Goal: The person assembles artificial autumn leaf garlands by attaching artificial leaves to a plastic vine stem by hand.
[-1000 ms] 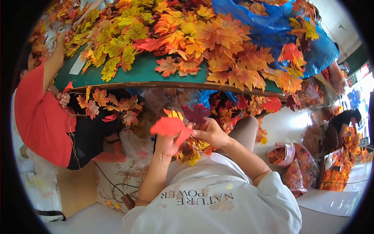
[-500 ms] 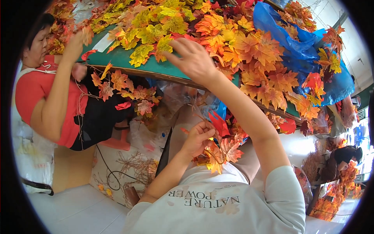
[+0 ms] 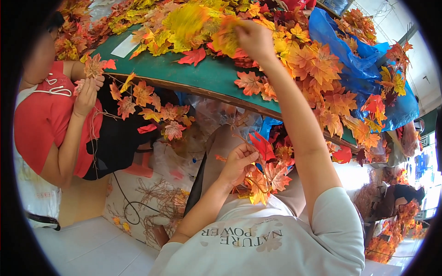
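Note:
My left hand (image 3: pixel 240 162) is in front of my lap, its fingers pinched round the thin stem of an artificial maple leaf garland (image 3: pixel 258 184) with orange and red leaves. The garland hangs down over my lap. Above the green table, my right hand (image 3: pixel 256 40) is closed at the edge of a yellow artificial maple leaf (image 3: pixel 225 37) with reddish tips, blurred by motion. Another yellow leaf bunch (image 3: pixel 186 22) beside it is also smeared. A red leaf (image 3: pixel 192 56) lies on the table close by.
Heaped leaves cover much of the green table (image 3: pixel 156 69), with a blue plastic bag (image 3: pixel 343 46) at its right. At the left, a co-worker in a red top (image 3: pixel 41 124) holds a leaf spray (image 3: pixel 94 66). Brown stems (image 3: pixel 159 209) lie on a pale surface below.
My right hand has moved right and away from me, with yellow leaves shifting along. The red leaf on the table is now uncovered. The co-worker's hands have come together on leaves.

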Tool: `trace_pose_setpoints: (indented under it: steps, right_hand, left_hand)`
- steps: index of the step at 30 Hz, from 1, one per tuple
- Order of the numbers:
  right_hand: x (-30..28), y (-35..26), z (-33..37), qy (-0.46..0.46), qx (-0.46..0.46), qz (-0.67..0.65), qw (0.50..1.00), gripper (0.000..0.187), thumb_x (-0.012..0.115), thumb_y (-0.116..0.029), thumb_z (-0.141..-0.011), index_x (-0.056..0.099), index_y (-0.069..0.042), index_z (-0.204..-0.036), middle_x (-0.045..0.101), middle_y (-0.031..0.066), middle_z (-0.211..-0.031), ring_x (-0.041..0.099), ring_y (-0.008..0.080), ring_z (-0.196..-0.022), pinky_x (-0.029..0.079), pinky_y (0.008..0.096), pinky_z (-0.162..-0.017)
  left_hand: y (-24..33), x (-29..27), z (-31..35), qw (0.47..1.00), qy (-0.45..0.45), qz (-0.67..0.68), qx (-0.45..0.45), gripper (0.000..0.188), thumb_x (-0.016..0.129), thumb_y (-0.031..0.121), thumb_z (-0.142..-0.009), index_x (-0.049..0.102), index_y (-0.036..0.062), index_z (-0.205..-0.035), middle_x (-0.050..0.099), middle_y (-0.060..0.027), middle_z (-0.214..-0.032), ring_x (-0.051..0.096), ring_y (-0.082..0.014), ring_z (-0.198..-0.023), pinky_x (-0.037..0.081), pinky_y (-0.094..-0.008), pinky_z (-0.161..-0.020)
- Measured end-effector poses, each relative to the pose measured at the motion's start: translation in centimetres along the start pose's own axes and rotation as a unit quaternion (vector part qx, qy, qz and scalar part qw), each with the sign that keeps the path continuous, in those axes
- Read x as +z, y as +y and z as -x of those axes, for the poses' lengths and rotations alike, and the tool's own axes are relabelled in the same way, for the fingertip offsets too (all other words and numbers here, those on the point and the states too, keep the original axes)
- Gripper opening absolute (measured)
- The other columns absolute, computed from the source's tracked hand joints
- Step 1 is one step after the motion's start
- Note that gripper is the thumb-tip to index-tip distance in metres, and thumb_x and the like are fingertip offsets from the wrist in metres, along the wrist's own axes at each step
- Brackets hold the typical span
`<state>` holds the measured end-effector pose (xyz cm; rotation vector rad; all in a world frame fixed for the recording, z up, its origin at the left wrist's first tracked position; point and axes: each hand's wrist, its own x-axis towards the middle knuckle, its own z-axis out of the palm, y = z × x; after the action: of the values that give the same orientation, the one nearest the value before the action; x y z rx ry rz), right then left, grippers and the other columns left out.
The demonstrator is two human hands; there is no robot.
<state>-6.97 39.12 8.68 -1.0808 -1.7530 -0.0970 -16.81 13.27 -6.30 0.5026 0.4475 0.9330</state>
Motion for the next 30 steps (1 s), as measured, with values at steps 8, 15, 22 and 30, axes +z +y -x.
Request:
trace_pose_setpoints:
  steps: [8, 15, 22, 30]
  right_hand:
    - [-7.8, 4.9, 4.4, -0.162, 0.131, 0.157, 0.965, 0.032, 0.062, -0.021, -0.077, 0.058, 0.004, -0.096, 0.063, 0.0231, -0.088, 0.060, 0.0354, -0.084, 0.047, 0.0425, -0.073]
    - [-7.9, 3.1, 4.1, -0.048, -0.092, 0.233, 0.967, 0.019, 0.057, -0.013, -0.080, 0.061, -0.002, -0.095, 0.060, 0.0163, -0.087, 0.058, 0.0338, -0.086, 0.048, 0.0412, -0.075]
    - [-3.3, 1.9, 3.3, -0.159, -0.120, 0.207, 0.958, 0.021, 0.062, -0.022, -0.081, 0.063, -0.004, -0.091, 0.059, 0.0136, -0.085, 0.058, 0.0315, -0.082, 0.048, 0.0386, -0.072]
    - [-1.5, 2.4, 2.7, -0.239, -0.131, 0.287, 0.918, 0.011, 0.057, -0.006, -0.075, 0.061, -0.004, -0.084, 0.058, 0.0152, -0.083, 0.059, 0.0341, -0.082, 0.049, 0.0409, -0.070]
  left_hand:
    - [-0.8, 0.0, 0.2, 1.000, -0.017, 0.001, -0.021, 0.008, 0.060, 0.011, -0.086, 0.054, 0.0070, -0.089, 0.062, -0.0037, -0.084, 0.062, -0.0120, -0.076, 0.042, -0.0171, -0.051]
    - [-1.5, 0.2, 0.2, 1.000, 0.005, -0.010, -0.029, 0.010, 0.062, 0.011, -0.085, 0.054, 0.0072, -0.088, 0.061, -0.0029, -0.082, 0.062, -0.0125, -0.075, 0.041, -0.0173, -0.050]
    - [-1.3, 0.1, 0.1, 0.999, -0.005, -0.034, -0.028, 0.010, 0.063, 0.011, -0.084, 0.054, 0.0070, -0.088, 0.062, -0.0032, -0.081, 0.062, -0.0112, -0.075, 0.040, -0.0186, -0.052]
    - [-0.7, 0.0, -0.2, 0.999, -0.012, -0.036, -0.024, 0.011, 0.063, 0.011, -0.084, 0.055, 0.0066, -0.090, 0.062, -0.0034, -0.082, 0.061, -0.0111, -0.075, 0.039, -0.0188, -0.053]
